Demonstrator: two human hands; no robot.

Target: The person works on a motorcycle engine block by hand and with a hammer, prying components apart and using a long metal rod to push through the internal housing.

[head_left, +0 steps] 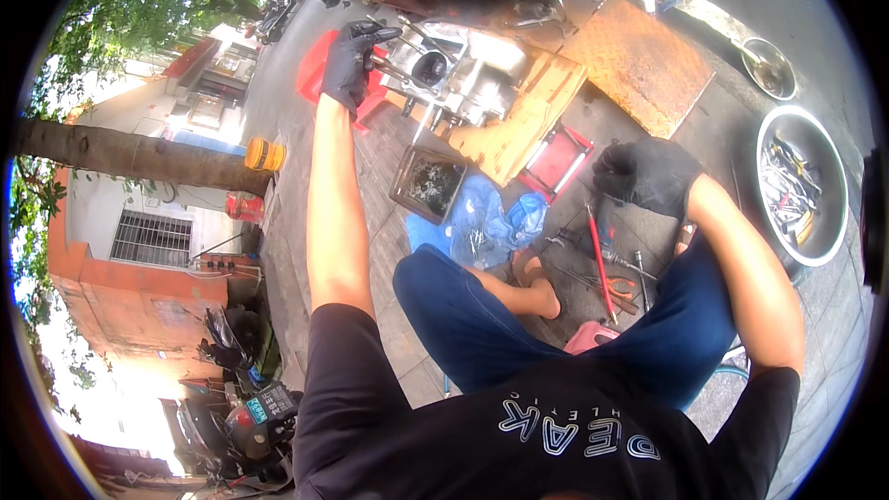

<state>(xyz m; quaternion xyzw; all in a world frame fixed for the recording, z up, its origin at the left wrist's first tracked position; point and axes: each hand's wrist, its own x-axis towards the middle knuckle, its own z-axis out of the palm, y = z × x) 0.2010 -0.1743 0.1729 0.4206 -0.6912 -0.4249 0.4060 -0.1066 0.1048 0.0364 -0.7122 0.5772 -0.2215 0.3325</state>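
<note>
My left hand (356,60), in a black glove, is closed on a metal rod (398,69) at the left side of a silver engine block (486,93) with upright studs and a round bore. The block rests on wooden boards (532,120). My right hand (648,176), also gloved, is curled above my right thigh; what it holds, if anything, is hidden. Below it lie a red bar (597,250), pliers (616,287) and metal tools. A red frame (556,159), a dark tray (426,183) and blue plastic (486,218) with small parts sit between the block and my legs.
A steel basin (802,245) of tools stands at right, a smaller bowl (782,79) beyond it. A stained board (634,65) lies ahead. A red plastic stool (319,69) is behind my left hand. A tree trunk (139,153) and parked scooters (236,426) are at left.
</note>
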